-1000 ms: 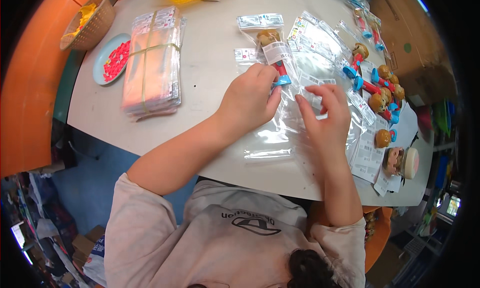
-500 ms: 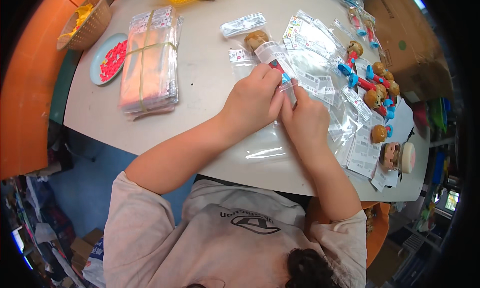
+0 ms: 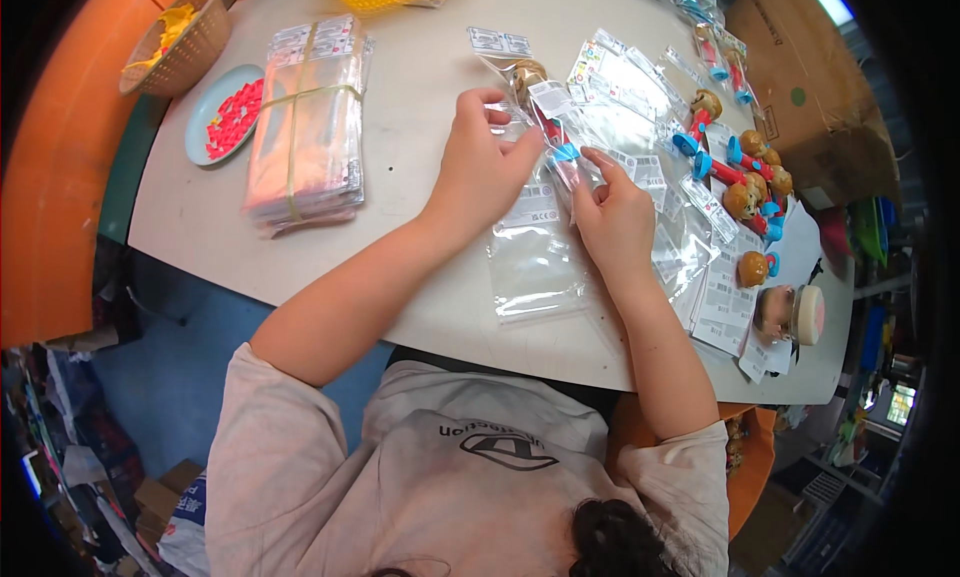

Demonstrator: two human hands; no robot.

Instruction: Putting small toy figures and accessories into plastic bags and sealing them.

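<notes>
The bagged brown-headed toy point(image 3: 557, 135) lies on our desk point(image 3: 410, 117) between both hands, presumably so either can steady it. Our left hand's point(image 3: 482, 167) fingers stand apart beside it; whether our right hand's point(image 3: 614, 217), at its blue base point(image 3: 566, 153), pinch it, we cannot tell.

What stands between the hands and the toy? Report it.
Only the clear bag around the toy, with a white label over its middle. Nothing else visible blocks the left hand or right hand.

Right hand point(image 3: 617, 222) at bagged toy point(image 3: 555, 133)
</notes>
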